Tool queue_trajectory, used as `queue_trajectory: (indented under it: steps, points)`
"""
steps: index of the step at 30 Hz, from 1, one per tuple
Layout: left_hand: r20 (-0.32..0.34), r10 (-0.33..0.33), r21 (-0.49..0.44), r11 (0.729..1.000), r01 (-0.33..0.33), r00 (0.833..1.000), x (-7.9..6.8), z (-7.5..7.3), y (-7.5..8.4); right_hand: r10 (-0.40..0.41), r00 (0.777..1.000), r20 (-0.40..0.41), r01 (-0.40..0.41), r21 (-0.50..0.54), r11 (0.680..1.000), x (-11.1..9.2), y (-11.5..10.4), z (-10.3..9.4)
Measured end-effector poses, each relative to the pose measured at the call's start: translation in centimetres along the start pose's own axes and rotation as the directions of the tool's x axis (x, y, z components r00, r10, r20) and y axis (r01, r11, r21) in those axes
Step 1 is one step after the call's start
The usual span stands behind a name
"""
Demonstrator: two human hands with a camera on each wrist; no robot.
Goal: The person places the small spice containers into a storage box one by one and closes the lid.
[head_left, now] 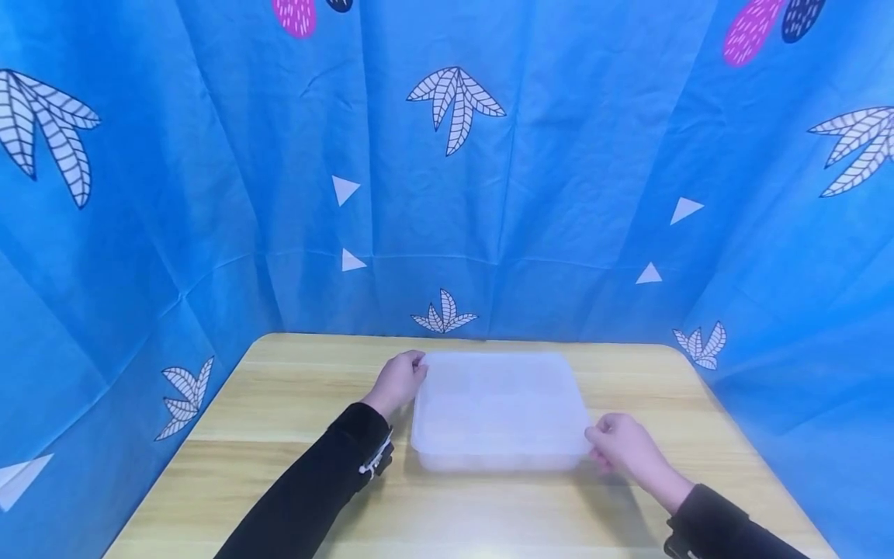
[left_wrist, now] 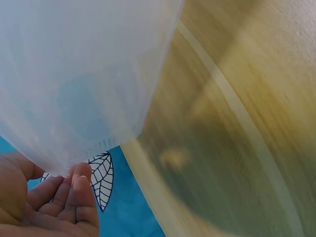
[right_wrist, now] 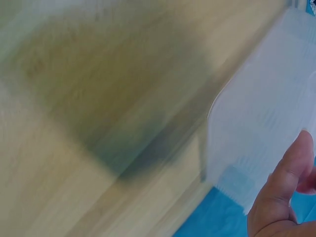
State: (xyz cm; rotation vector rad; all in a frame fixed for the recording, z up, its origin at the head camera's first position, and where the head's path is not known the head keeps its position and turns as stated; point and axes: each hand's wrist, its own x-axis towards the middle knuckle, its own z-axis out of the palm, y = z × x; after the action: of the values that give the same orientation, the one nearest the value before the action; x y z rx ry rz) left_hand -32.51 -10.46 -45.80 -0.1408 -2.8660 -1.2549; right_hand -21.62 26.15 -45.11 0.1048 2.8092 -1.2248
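Observation:
A translucent white plastic storage box is held between both hands over the wooden table. Its broad pale top faces up, and nothing inside can be made out. At its far left corner the left hand pinches the rim; the left wrist view shows the thumb and fingertips of that hand meeting at the box's corner. The right hand grips the near right corner with thumb and curled fingers. In the right wrist view the thumb of this hand lies along the box wall, partly hiding the fingers.
The light wooden table has rounded far corners. A blue curtain printed with white leaves and triangles surrounds it at the back and both sides. Shadows of the box and arms fall on the tabletop.

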Motion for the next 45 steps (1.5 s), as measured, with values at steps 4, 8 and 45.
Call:
queue_trajectory:
  steps: [4, 8, 45]
  points:
    - [0.0, -0.002, -0.012, 1.0, 0.002, 1.0, 0.0, 0.0, -0.3, 0.007, 1.0, 0.002, -0.007, 0.026, 1.0, -0.1, 0.0, 0.3]
    - [0.005, -0.003, -0.019, 1.0, 0.003, 1.0, 0.0, -0.1, -0.5, 0.009, 1.0, 0.002, -0.009, 0.025, 1.0, -0.2, -0.1, 0.5]
    - [0.0, 0.048, -0.031, 0.998, -0.048, 0.999, -1.3, -0.3, -1.7, -0.015, 1.0, 0.022, 0.017, -0.104, 0.994, -0.3, -0.2, 0.3]
